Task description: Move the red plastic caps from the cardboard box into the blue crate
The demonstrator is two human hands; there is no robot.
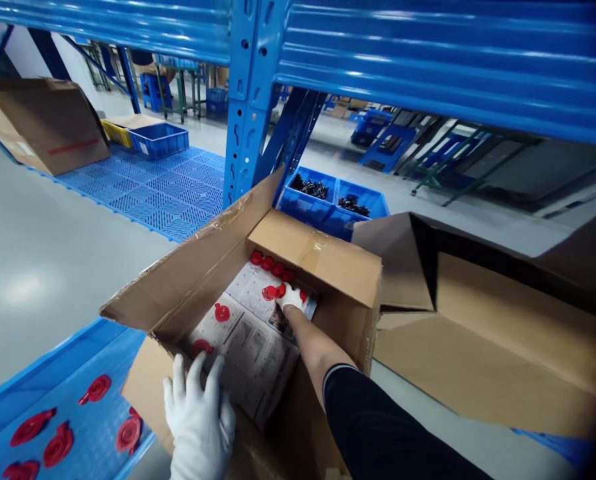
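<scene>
Grey floor (53, 247) all around; up close, the left hand (198, 413) spreads its fingers at the near edge of the cardboard box (318, 257). Deeper, inside, the right hand (291, 297) is among red parts (222, 312) on newspaper (251, 343); gripping one? Can't tell. Brushing knuckles or slipping paper could scatter them. Newsprint's too small to read.

From afar I see white cloth gloves (202, 437) on the left hand (198, 407) and right hand (291, 297), plus a dark, pale-trimmed sleeve (378, 420) that leaves the right forearm (314, 343) bare.
</scene>
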